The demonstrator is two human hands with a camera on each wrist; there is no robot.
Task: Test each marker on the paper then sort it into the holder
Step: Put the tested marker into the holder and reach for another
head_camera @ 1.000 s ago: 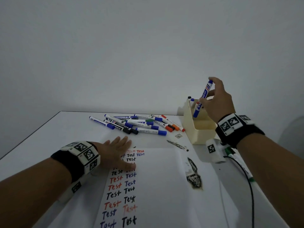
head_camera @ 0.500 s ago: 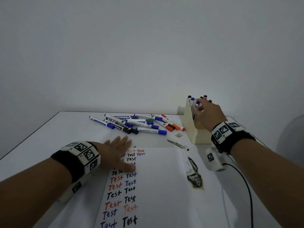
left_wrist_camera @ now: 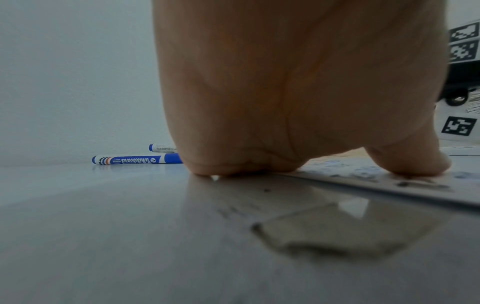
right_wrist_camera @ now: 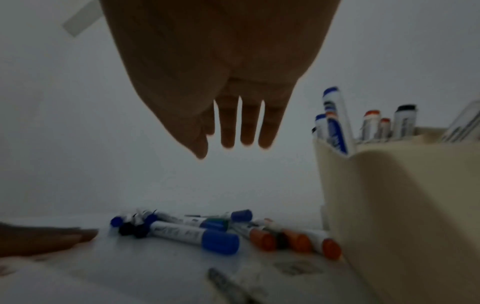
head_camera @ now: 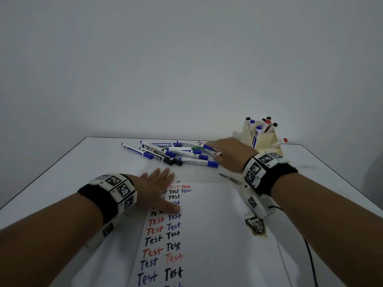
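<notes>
The paper (head_camera: 207,235) runs off the bottom of the head view at 6 o'clock, cutting its lowest "Test" rows short, and the left hand (head_camera: 157,191) covers parts of the upper rows. That hand lies flat, fingers straight and together, palm pressing the sheet's top left corner just as it did a second ago; it holds nothing. From the left wrist the palm fills most of the picture, hiding all but the ends of two blue markers.

At 3 o'clock of the sheet, a dark smudged patch (head_camera: 255,224) on the table (head_camera: 62,172) is too blurred to identify.

The right hand (head_camera: 230,154), which a second ago held a blue marker above the holder, has let it go and swung left. It hovers palm down over the right end of the loose markers (head_camera: 172,153) at 12 o'clock, hiding their orange caps from the head camera. The right wrist view, blurred, shows its fingers (right_wrist_camera: 228,125) straight, slightly apart and clear of the pile, with nothing in them.

Farthest, at 1 o'clock, the cream holder (head_camera: 267,139) now carries that blue marker (head_camera: 256,136) among other sorted ones.
</notes>
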